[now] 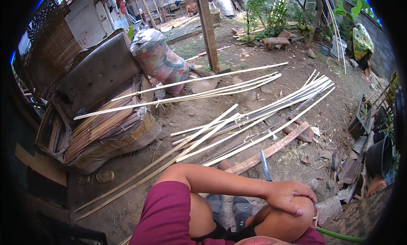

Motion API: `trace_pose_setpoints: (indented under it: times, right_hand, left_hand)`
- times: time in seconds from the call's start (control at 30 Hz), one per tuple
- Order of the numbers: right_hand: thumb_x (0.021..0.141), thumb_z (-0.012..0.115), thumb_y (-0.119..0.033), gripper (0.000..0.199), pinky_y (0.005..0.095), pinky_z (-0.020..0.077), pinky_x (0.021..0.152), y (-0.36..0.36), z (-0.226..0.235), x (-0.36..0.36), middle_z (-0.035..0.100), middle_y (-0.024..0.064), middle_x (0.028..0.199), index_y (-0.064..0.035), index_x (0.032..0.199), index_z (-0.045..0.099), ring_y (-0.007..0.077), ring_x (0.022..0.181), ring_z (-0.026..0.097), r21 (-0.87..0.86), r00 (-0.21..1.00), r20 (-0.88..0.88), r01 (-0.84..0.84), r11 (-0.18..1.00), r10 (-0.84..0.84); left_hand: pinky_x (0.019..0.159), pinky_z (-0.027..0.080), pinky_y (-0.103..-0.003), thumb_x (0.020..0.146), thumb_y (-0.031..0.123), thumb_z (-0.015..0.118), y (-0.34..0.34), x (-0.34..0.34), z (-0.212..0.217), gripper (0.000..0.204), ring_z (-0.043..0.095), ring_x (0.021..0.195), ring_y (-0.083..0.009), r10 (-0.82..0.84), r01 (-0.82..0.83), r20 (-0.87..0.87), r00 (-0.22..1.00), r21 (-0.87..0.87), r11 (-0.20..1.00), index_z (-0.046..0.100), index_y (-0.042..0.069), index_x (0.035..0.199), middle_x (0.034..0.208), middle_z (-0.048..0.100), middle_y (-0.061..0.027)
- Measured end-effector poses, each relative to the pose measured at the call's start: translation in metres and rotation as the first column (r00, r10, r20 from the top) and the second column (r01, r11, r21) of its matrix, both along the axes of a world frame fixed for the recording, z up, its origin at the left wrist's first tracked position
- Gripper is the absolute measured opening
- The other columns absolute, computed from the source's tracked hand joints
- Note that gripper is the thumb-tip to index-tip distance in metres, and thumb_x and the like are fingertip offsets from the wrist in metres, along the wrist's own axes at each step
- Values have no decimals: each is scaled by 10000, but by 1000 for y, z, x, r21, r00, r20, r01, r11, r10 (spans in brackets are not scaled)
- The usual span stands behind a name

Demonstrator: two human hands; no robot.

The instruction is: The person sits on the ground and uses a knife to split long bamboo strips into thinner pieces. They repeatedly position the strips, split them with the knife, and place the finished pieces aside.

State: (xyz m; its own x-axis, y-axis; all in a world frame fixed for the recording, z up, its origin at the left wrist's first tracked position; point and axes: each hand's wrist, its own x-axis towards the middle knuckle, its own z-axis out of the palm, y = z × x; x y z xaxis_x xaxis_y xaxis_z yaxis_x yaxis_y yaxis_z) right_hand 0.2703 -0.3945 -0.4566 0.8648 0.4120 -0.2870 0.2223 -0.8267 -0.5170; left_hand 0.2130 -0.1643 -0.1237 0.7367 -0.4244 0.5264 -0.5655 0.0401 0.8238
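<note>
My left arm reaches across my body from a maroon sleeve. At its end, my left hand rests over my bent right knee, thumb apart from the fingers, with nothing visible in it. A knife blade points up just beyond the left wrist; its handle is hidden behind the forearm, so I cannot tell what supports it. My right hand is not visible; only a small unclear patch shows past the knee. Ahead of my sandalled feet lies a long, flat wooden piece on the dirt.
Long pale split strips lie bundled on the ground, with others across a worn sofa holding brown strips. A stuffed sack leans beside it. A wooden post stands ahead. Black pots line the right; a green hose runs low right.
</note>
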Motion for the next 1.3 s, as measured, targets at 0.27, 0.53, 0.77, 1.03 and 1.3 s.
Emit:
trace_pose_setpoints:
  times: [0.27,0.53,0.77,1.03,1.3]
  right_hand:
    - [899,632,-505,561,509,414,900,12,2,5,548,204,1145,-151,1312,496,394,1069,520,-17,1000,-11,4,1000,-4]
    - [900,630,-509,579,503,399,924,21,1,8,527,203,1178,-154,1331,479,386,1100,499,-22,999,-37,14,1000,-15]
    - [901,628,-513,594,499,386,944,25,1,9,509,203,1207,-156,1347,465,379,1127,480,-30,998,-58,26,999,-27]
    - [902,626,-517,612,493,371,968,26,0,6,488,202,1240,-159,1366,449,371,1158,459,-39,996,-76,33,999,-36]
    - [903,623,-521,630,488,355,991,29,0,4,467,202,1273,-162,1385,432,363,1190,437,-40,995,-87,37,999,-41]
  left_hand:
    - [1004,429,-445,883,510,621,3,2,-5,710,557,1174,-378,-40,38,31,999,73,997,530,-51,1309,1261,567,-237]
    - [1016,425,-449,883,509,617,5,2,1,715,545,1211,-368,-55,57,-18,998,103,993,515,-31,1340,1278,562,-220]
    - [990,442,-450,861,517,636,5,4,0,736,557,1192,-374,-44,46,-14,999,149,988,506,-14,1355,1274,566,-210]
    - [972,453,-456,857,532,620,7,2,4,751,576,1158,-387,-39,40,-10,999,147,988,506,-25,1348,1261,571,-214]
    - [931,487,-460,886,570,491,10,-1,-8,763,598,1137,-423,62,-113,246,967,198,974,519,-61,1314,1262,587,-269]
